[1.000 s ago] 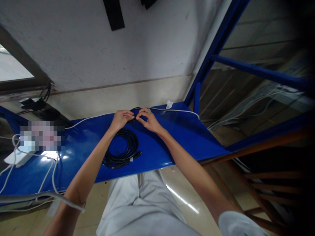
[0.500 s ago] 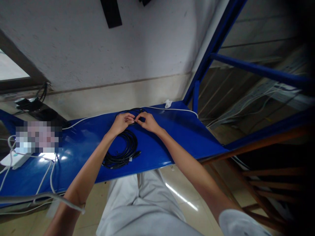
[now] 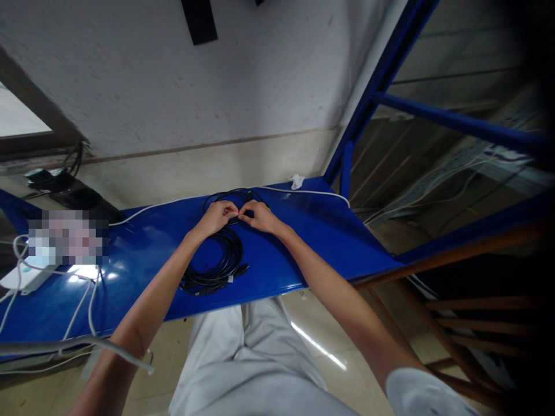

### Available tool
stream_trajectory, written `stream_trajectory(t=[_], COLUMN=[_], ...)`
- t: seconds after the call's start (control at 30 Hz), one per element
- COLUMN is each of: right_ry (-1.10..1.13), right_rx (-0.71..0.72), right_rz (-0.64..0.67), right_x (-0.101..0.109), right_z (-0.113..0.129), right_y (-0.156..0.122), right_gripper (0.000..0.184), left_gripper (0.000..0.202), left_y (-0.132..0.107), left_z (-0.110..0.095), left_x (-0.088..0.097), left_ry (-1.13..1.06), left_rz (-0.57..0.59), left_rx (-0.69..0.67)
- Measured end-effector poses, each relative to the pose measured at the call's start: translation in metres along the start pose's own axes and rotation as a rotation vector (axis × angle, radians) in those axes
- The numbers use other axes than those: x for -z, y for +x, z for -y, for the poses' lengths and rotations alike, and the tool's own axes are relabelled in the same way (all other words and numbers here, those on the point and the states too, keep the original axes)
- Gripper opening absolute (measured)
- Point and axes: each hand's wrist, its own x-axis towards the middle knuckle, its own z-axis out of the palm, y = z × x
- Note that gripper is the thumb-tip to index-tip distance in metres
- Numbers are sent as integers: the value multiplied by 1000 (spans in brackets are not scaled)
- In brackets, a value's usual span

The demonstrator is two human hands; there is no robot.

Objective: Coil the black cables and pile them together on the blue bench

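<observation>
Over the far part of the blue table (image 3: pixel 277 260), a coil of black cable (image 3: pixel 234 191) lies partly under my hands. My left hand (image 3: pixel 219 216) pinches at the near edge of this coil, its fingers curled. Fingertip to fingertip with it, my right hand (image 3: pixel 259 217) is closed in a pinch at the same spot. The small part between the fingertips is mostly hidden and looks like a bit of the black cable. Nearer to me, below my left wrist, rests a second black cable coil (image 3: pixel 236 254) with its plug ends showing.
A white cord (image 3: pixel 312 193) runs along the table's back edge, beside a crumpled white scrap (image 3: pixel 297 182). On the left are a white power strip (image 3: pixel 32 277) with tangled white wires and a blurred patch. Blue frame bars (image 3: pixel 347 167) rise at the right.
My left fingers have curled in more tightly, and the fingertips of both hands now meet at the coil. Both cable coils stay where they were.
</observation>
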Motion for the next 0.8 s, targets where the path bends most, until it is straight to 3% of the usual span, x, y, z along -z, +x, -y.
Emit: stream_trajectory(t=[0.4, 0.57, 0.67, 0.8], right_ry=[-51, 134, 155, -30], right_rx=[44, 50, -8, -84], right_rz=[9, -2, -73, -190], right_x=[2, 7, 9, 16], right_z=[-1, 2, 0, -11], right_y=[-1, -1, -1, 6], right_gripper=[10, 18, 23, 24], left_gripper=[17, 21, 28, 36], left_y=[-1, -5, -9, -25], left_z=[-4, -14, -15, 14], left_x=[-2, 0, 13, 54], left_ry=[77, 105, 128, 146], left_rz=[34, 87, 71, -160], left_rx=[-39, -42, -50, 33])
